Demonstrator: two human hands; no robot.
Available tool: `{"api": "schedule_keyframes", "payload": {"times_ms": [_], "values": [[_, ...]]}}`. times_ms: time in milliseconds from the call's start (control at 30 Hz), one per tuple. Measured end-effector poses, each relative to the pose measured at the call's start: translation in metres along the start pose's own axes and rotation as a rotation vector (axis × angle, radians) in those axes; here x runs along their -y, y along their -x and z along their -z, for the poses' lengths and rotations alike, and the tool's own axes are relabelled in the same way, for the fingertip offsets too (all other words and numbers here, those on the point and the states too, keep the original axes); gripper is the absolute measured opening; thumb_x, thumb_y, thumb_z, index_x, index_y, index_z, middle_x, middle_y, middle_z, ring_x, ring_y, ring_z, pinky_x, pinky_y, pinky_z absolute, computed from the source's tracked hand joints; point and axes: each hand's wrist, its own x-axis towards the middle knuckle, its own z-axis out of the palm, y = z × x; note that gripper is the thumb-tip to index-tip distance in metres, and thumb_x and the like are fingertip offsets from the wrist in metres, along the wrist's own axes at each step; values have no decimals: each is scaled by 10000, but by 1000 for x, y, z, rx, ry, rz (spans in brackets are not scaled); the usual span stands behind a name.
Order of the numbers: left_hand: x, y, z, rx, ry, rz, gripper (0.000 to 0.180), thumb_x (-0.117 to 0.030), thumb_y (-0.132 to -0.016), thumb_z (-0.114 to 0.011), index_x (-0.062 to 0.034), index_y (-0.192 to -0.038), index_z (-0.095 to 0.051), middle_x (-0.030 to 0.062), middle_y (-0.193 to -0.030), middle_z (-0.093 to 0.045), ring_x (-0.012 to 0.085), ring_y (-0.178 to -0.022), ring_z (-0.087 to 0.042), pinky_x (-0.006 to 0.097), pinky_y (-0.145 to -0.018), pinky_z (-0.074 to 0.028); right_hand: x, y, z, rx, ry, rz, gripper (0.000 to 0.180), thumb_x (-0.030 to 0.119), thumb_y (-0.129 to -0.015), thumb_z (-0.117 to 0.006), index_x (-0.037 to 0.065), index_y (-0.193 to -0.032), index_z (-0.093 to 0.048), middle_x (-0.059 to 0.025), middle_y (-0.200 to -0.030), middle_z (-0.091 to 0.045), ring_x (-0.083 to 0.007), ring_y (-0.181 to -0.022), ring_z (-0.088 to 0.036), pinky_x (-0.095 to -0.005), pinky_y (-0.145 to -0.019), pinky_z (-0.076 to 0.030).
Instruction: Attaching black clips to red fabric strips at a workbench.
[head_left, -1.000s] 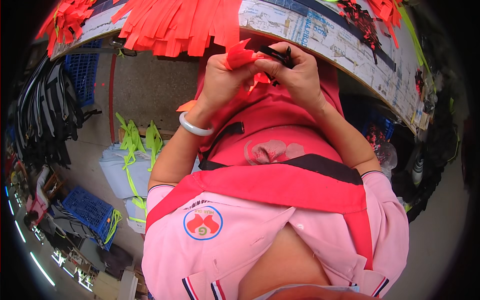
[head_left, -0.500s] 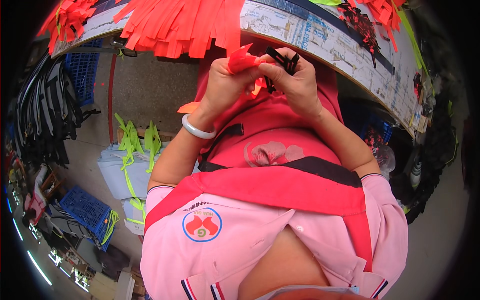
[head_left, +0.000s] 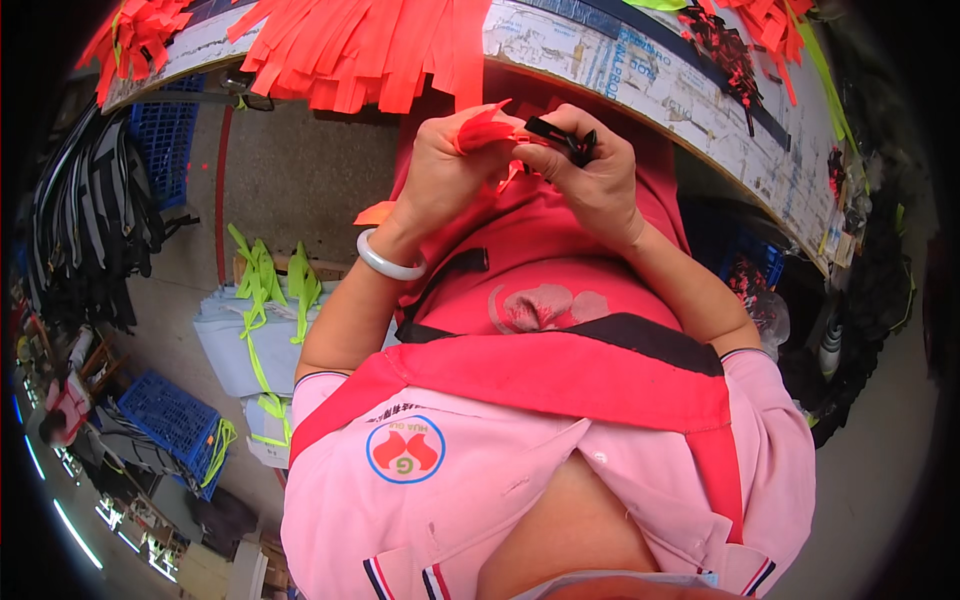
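Note:
My two hands meet above the lap of a red apron (head_left: 560, 260), close to the table edge. My left hand (head_left: 448, 170), with a white bangle at its wrist, is closed on bright orange-red fabric strips (head_left: 484, 131). A strip end pokes out below that wrist. My right hand (head_left: 606, 180) pinches several small black pieces (head_left: 563, 139), narrow and flat; their exact kind I cannot make out. Between the fingertips, the black pieces touch or nearly touch the orange-red strip. The fingers partly hide the point where they meet.
A fringe of orange-red strips (head_left: 350, 50) hangs over the edge of the table (head_left: 560, 50). Black-and-red small pieces (head_left: 722, 55) lie on it at right. Black straps (head_left: 85, 210) hang at left, near blue crates (head_left: 170, 425) and yellow-green strips (head_left: 260, 280) on pale sheets.
Both hands shift slightly, and the black pieces turn flatter between the right fingers. The left wrist with its bangle moves a little to the left. The hold on both things stays.

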Motion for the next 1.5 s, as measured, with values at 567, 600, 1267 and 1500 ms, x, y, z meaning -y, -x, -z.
{"api": "schedule_keyframes", "payload": {"times_ms": [567, 600, 1267, 1500], "values": [[1, 6, -3, -36, -90, -41, 104, -41, -875, -639, 7, -963, -666, 17, -792, -638, 58, -645, -552, 210, -564, -441, -1, 2, -3, -6, -51, -13, 178, 56, -846, -713, 14, -993, -621, 16, -814, -606, -33, -732, -550, -186, -625, -445], [1, 7, -3, -39, -101, -63, 101, -45, -875, -640, 4, -959, -667, 15, -797, -640, 58, -652, -554, 212, -570, -443, -2, 2, -2, -9, -45, -15, 175, 54, -845, -713, 14, -989, -623, 16, -809, -603, -33, -732, -547, -188, -623, -444], [2, 7, -9, -52, -82, 35, 77, -4, -863, -626, 13, -914, -681, 25, -758, -609, 70, -622, -541, 212, -541, -420, -2, 5, 0, -38, 20, -104, 139, 89, -855, -710, 15, -931, -620, 28, -763, -606, -25, -708, -531, -187, -621, -433], [1, 2, -13, -80, -209, -168, 44, -9, -859, -639, 26, -871, -662, 31, -740, -604, 83, -638, -535, 229, -559, -421, -2, 4, -2, -37, 48, -35, 147, 105, -857, -711, 13, -928, -621, 40, -750, -584, -14, -680, -490, -179, -591, -397]]}}
